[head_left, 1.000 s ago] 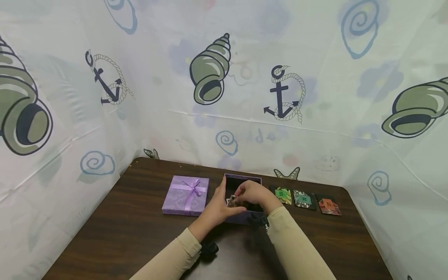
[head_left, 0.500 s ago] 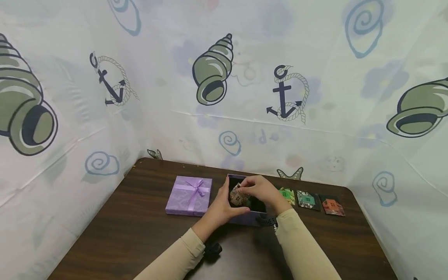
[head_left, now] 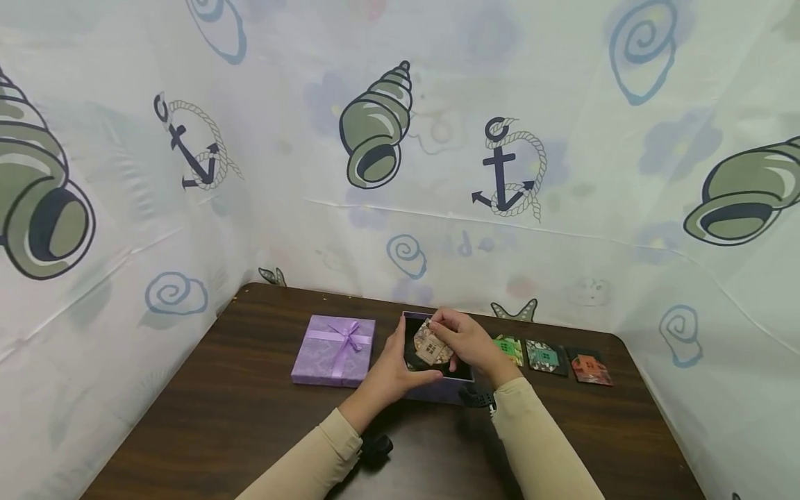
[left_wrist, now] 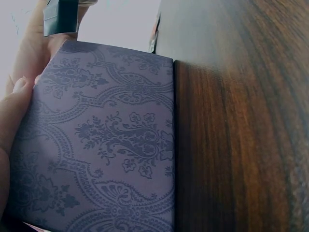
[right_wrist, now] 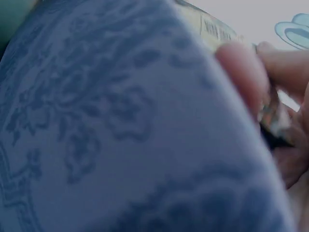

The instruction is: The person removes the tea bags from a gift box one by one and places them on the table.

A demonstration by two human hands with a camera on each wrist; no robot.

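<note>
In the head view an opened purple gift box point(head_left: 437, 393) with a dark inside stands in front of me. My left hand point(head_left: 392, 368) holds it at the near left corner, fingers along the left wall and thumb at the front rim. Between the thumb and fingers of my right hand point(head_left: 473, 345) is a card with a beige house picture point(head_left: 432, 349), tilted up over the box opening. The left wrist view shows the patterned box wall point(left_wrist: 106, 140) with the left thumb point(left_wrist: 17, 104) at its rim. In the right wrist view the card point(right_wrist: 210, 30) rises behind the box wall.
The purple lid point(head_left: 333, 351) with a ribbon bow lies left of the box. To the right, a green house card point(head_left: 510, 349), a teal one point(head_left: 546, 357) and a red one point(head_left: 590, 367) lie in a row on the brown wooden table point(head_left: 237, 417). A patterned curtain hangs behind.
My right hand has lifted the house card up from inside the box and turned its picture side into view. The left hand stays at the box corner.
</note>
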